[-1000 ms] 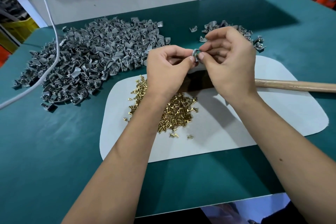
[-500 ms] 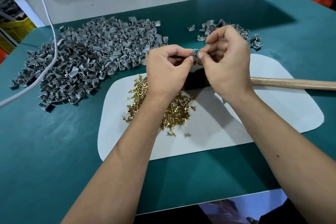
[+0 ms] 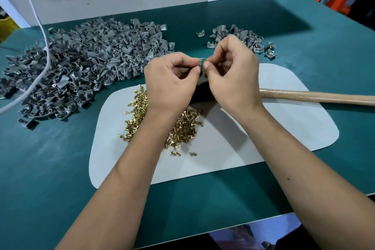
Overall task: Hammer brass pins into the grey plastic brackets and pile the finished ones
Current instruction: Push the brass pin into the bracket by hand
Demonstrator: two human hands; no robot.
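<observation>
Both hands meet above the far edge of the white mat (image 3: 263, 138), pinching one grey plastic bracket (image 3: 200, 63) between them. The left hand (image 3: 170, 83) has its thumb and forefinger closed narrowly on the bracket's left side, thumb tip pressed just under the part; the other fingers are curled into the palm. The right hand (image 3: 233, 79) mirrors it: thumb and forefinger nip the bracket's right side, the rest of the fingers folded in loosely behind. Only a small sliver of the bracket shows between the fingertips, so whether a pin already sits in it cannot be told.

Directly below the hands, at about 6 o'clock from the bracket, a loose heap of brass pins (image 3: 182, 128) lies on the mat, partly covered by the left wrist, with a few strays toward the near edge. At 3 o'clock a wooden hammer handle (image 3: 316, 96) lies across the mat and runs off the right side; its dark head is mostly hidden under the right hand.

At 9 to 10 o'clock spreads the big pile of brackets (image 3: 81, 67) on the green tabletop (image 3: 50, 168), with a white cable (image 3: 43, 32) hanging across it. At 1 o'clock, just beyond the right knuckles, sits a much smaller pile of brackets (image 3: 243, 35), some showing a glint of brass.
</observation>
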